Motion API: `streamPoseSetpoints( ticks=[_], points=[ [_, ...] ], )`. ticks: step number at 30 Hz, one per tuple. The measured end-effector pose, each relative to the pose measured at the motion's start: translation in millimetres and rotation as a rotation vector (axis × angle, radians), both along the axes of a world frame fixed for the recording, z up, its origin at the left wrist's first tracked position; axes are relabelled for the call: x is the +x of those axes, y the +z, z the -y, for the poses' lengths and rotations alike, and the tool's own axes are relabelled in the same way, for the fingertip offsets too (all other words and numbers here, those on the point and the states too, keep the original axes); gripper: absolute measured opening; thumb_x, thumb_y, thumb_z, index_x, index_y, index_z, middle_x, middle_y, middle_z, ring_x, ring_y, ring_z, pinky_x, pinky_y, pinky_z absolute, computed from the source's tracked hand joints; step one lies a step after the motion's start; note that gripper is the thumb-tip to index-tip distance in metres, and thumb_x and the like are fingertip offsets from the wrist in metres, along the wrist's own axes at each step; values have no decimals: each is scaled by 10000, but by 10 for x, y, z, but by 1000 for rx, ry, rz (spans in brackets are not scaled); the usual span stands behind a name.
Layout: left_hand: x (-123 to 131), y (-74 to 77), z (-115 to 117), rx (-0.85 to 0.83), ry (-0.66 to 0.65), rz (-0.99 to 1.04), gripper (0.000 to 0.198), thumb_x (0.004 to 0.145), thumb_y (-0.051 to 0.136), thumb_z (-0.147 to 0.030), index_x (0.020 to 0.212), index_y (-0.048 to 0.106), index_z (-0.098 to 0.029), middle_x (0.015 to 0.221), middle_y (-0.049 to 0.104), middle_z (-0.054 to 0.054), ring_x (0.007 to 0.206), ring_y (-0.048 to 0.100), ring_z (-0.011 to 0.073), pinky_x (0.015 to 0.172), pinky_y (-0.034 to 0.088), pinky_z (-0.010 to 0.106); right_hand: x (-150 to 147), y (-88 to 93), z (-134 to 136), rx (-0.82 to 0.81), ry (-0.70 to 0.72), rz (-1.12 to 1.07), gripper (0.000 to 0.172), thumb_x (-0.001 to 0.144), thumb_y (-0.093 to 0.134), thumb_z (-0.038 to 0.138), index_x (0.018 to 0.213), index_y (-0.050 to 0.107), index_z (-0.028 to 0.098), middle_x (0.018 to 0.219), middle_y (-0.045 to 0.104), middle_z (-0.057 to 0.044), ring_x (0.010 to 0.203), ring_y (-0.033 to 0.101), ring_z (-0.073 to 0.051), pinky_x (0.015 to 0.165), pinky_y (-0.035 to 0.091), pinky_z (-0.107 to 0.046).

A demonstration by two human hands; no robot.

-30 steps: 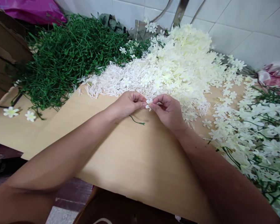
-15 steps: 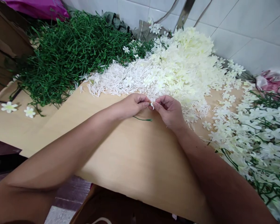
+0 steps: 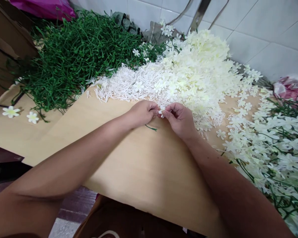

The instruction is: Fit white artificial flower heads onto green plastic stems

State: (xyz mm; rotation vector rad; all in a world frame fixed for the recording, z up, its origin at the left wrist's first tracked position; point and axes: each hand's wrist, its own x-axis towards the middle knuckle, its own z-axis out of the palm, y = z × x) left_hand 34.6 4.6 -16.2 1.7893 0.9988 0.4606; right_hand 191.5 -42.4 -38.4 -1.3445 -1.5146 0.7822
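My left hand [image 3: 142, 113] and my right hand [image 3: 180, 119] meet fingertip to fingertip above the tan board [image 3: 129, 165]. Both pinch a small white flower [image 3: 161, 111] between them. A thin green stem [image 3: 151, 127] trails down from under my left hand onto the board. Just behind the hands lies a heap of white stamen pieces [image 3: 124, 82] and a big mound of cream petals [image 3: 201, 66].
A tangle of green stems [image 3: 72, 56] fills the back left. Finished white flowers on green stems [image 3: 275, 145] pile up at the right. Two loose flowers [image 3: 21, 114] lie at the left. A pink bag [image 3: 291, 87] sits far right, a tiled wall [image 3: 263, 29] behind.
The hands have stayed pinched together on the flower. The green stem's free end has shifted slightly under my left hand. The view has drifted a little.
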Motion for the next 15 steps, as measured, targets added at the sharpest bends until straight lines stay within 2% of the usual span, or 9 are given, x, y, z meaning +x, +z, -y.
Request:
streamPoseSetpoints(
  ticks=[5,11,15],
  points=[
    [-7,-66,-6,90,-40,-14,183,741,462,-105,573,519,-151,525,412,-55,539,363,76,575,302,214,2,4,6,-42,36,19,131,749,620,250,691,521,187,641,628,-11,554,516,-107,540,388,-257],
    [-2,-36,1,23,-43,3,176,761,471,-111,601,535,-143,530,445,-53,529,384,67,540,309,201,48,23,-23,-107,62,103,109,757,572,200,680,495,192,611,588,-5,517,426,-97,510,332,-260],
    [-2,-22,11,15,-55,3,179,753,468,-91,589,522,-140,535,450,-52,519,384,60,521,302,197,52,58,-34,-144,87,142,104,759,569,205,688,496,192,615,574,-2,538,448,-108,522,341,-266]
  ],
)
